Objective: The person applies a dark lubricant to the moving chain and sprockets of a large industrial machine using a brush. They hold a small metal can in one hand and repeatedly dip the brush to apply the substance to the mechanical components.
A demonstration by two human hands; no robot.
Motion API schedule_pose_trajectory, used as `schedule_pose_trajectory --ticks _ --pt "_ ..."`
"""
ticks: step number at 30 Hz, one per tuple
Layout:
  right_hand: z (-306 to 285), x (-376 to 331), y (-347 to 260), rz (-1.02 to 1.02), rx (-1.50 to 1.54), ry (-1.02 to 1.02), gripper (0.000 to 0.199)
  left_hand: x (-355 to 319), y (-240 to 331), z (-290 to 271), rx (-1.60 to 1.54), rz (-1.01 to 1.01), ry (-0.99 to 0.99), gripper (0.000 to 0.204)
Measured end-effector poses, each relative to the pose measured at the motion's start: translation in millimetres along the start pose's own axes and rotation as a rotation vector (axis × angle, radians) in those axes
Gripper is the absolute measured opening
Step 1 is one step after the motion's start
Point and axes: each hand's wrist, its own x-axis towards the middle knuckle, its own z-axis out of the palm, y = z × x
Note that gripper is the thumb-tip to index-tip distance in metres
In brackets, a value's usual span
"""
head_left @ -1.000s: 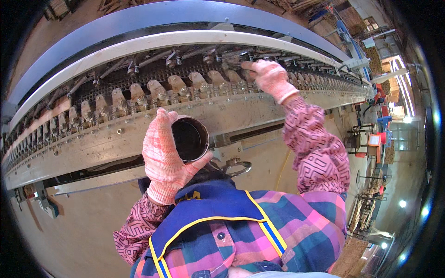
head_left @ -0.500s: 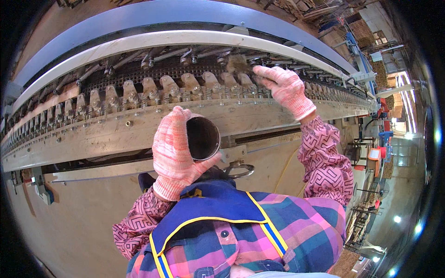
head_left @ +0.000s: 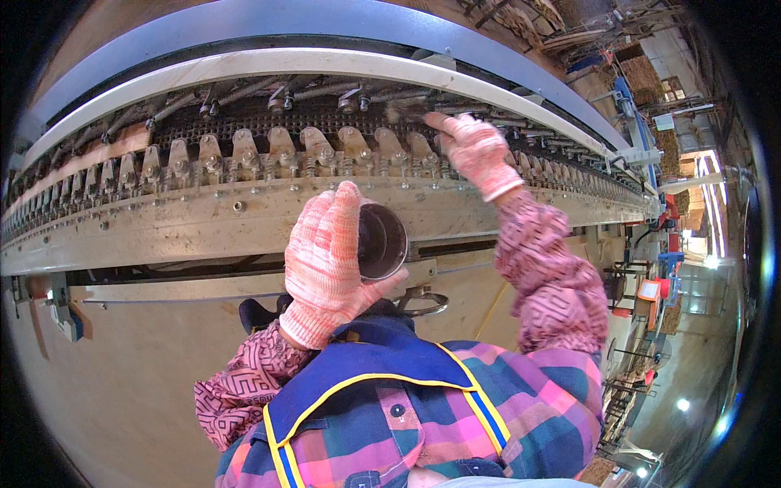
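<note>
I see left hand (head_left: 327, 259) clasping the can (head_left: 383, 241) before the pale beam (head_left: 175, 218), can't tell right hand's (head_left: 477, 151) grip; a slackened hold could drop the can, a running chain bed (head_left: 313, 119) catch fingertips.

The left grip (head_left: 329, 264) curls ahead of the torso's (head_left: 407, 431) left side, thumb spread; the right grip (head_left: 476, 153) reaches farther from the torso, forefinger extended.

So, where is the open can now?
Near the middle of the head view, the can is held in the left hand, below the row of metal brackets.
</note>
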Motion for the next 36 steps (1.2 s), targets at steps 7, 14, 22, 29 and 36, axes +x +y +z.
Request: schedule_pose_trajectory --ticks 7,14,22,29,36 --pt "-12 5 -14 -0.082 0.027 -0.022 0.037 -4 -3 -2 0.016 0.011 0.003 0.139" --pt "29 13 -17 0.009 -0.014 -0.082 0.04 -2 -4 3 -0.039 0.071 0.033 0.137" --pt "43 3 6 0.175 0.086 -0.183 0.038 -2 -1 1 -0.023 0.07 0.024 0.135" --pt "-24 7 -10 0.041 0.016 -0.093 0.039 -2 -4 0 -0.002 0.033 0.037 0.135" --pt "13 14 -5 0.114 0.004 -0.272 0.04 -3 -3 -1 -0.026 0.054 0.042 0.133"
